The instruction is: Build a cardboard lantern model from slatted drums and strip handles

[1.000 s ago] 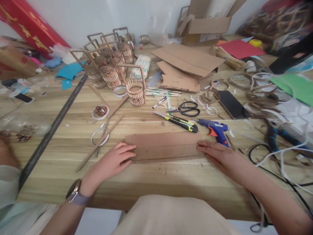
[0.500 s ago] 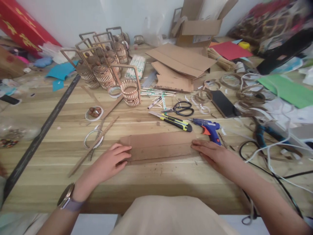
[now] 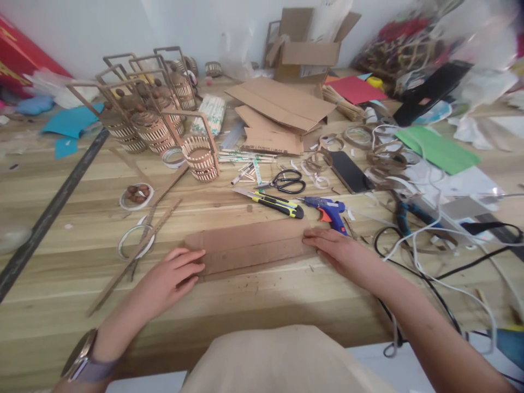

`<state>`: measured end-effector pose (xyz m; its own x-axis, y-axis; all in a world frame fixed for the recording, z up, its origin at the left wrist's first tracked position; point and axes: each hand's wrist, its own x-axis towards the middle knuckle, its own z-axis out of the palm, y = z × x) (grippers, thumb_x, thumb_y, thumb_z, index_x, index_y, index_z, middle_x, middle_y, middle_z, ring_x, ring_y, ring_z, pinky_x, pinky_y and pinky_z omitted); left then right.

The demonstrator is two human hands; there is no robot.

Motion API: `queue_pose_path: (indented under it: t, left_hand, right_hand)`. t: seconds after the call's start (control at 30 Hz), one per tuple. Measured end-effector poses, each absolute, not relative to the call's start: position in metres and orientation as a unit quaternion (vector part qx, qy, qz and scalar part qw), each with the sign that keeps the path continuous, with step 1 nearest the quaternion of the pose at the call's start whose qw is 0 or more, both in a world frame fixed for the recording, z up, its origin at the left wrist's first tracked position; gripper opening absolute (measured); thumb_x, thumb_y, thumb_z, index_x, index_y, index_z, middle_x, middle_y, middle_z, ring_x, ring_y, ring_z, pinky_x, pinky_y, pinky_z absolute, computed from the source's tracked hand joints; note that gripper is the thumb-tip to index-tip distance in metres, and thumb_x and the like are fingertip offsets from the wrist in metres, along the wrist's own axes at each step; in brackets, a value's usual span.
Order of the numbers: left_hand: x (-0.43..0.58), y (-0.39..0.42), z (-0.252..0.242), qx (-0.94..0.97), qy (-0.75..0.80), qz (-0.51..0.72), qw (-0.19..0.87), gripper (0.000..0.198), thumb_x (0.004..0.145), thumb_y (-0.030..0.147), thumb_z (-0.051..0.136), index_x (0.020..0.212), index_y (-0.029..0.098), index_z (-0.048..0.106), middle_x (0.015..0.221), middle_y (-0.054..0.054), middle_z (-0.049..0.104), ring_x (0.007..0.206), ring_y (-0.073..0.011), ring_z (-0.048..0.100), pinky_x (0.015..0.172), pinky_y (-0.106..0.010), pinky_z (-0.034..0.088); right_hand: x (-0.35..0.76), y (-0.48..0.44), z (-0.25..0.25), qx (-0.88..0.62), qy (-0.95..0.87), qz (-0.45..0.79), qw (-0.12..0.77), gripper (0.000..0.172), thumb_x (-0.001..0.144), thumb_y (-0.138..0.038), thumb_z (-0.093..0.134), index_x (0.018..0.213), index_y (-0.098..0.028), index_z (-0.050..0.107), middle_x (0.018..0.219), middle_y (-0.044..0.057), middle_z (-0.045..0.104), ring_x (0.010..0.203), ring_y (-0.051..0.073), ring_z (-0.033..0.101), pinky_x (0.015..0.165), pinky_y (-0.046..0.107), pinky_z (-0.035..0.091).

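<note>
A folded brown cardboard strip (image 3: 254, 251) lies flat on the wooden table, with crease lines running along its length. My left hand (image 3: 174, 275) rests at its left end, fingers stretched and a little apart, fingertips touching the cardboard. At the right end my right hand (image 3: 338, 250) lies with extended fingers on the cardboard. Just beyond the strip are a yellow-and-black utility knife (image 3: 272, 203), blade out, and a blue glue gun (image 3: 327, 210) with an orange trigger. Black-handled scissors (image 3: 289, 182) lie behind the knife.
Small stick baskets with tall handles (image 3: 151, 125) stand at the back left. Cardboard sheets (image 3: 282, 103) are stacked behind the tools. A phone (image 3: 351, 172), green paper (image 3: 438, 150) and tangled white cables (image 3: 434, 240) lie rightward. Tape rings (image 3: 137, 243) sit at left.
The view has swung slightly right, so everything appears farther left. Both hands remain at the two ends of the cardboard strip, which looks slightly more slanted.
</note>
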<state>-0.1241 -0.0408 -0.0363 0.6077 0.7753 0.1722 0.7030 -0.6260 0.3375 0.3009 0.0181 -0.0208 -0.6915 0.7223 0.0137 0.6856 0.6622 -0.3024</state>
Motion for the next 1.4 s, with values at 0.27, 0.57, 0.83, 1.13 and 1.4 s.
queue_pose_path:
  t: [0.27, 0.57, 0.83, 1.13, 1.4]
  left_hand:
    - [-0.126, -0.041, -0.034, 0.89, 0.413, 0.142, 0.13, 0.025, 0.095, 0.02, 0.05, 0.107, 0.022, 0.072, 0.124, -0.006, 0.07, 0.107, -0.0206, 0.059, 0.088, -0.033, 0.056]
    - [-0.13, -0.045, -0.036, 0.881, 0.42, 0.142, 0.165, 0.031, 0.094, 0.016, 0.05, 0.115, 0.024, 0.071, 0.129, -0.005, 0.068, 0.111, -0.0204, 0.055, 0.092, -0.034, 0.054]
    - [-0.132, -0.046, -0.027, 0.86, 0.454, 0.082, 0.218, 0.034, 0.094, 0.014, 0.052, 0.121, 0.025, 0.069, 0.136, -0.004, 0.064, 0.12, -0.0211, 0.054, 0.1, -0.038, 0.052]
    - [-0.141, -0.047, -0.026, 0.846, 0.475, 0.077, 0.23, 0.03, 0.093, 0.015, 0.055, 0.117, 0.024, 0.071, 0.133, -0.006, 0.066, 0.123, -0.0208, 0.057, 0.105, -0.04, 0.049]
    - [-0.135, -0.05, -0.025, 0.852, 0.466, 0.081, 0.225, 0.034, 0.095, 0.013, 0.05, 0.122, 0.024, 0.069, 0.133, -0.006, 0.065, 0.124, -0.0198, 0.054, 0.103, -0.037, 0.05]
  right_hand:
    - [0.305, 0.022, -0.026, -0.376, -0.907, 0.174, 0.082, 0.051, 0.083, 0.003, 0.038, 0.121, -0.019, 0.065, 0.129, 0.012, 0.066, 0.125, 0.022, 0.059, 0.104, 0.041, 0.05]
    - [0.308, 0.025, -0.032, -0.372, -0.906, 0.186, 0.083, 0.05, 0.085, 0.001, 0.038, 0.123, -0.019, 0.064, 0.129, 0.013, 0.066, 0.125, 0.022, 0.058, 0.104, 0.041, 0.05]
    - [0.318, 0.028, -0.049, -0.37, -0.905, 0.185, 0.101, 0.044, 0.091, -0.011, 0.039, 0.124, -0.023, 0.066, 0.13, 0.012, 0.066, 0.123, 0.024, 0.06, 0.102, 0.043, 0.052]
    - [0.321, 0.031, -0.052, -0.366, -0.916, 0.145, 0.076, 0.043, 0.093, -0.018, 0.036, 0.123, -0.02, 0.067, 0.125, 0.016, 0.068, 0.118, 0.028, 0.064, 0.099, 0.043, 0.055]
    - [0.319, 0.031, -0.051, -0.361, -0.92, 0.135, 0.069, 0.044, 0.094, -0.017, 0.033, 0.122, -0.017, 0.068, 0.125, 0.015, 0.068, 0.119, 0.027, 0.064, 0.1, 0.043, 0.055]
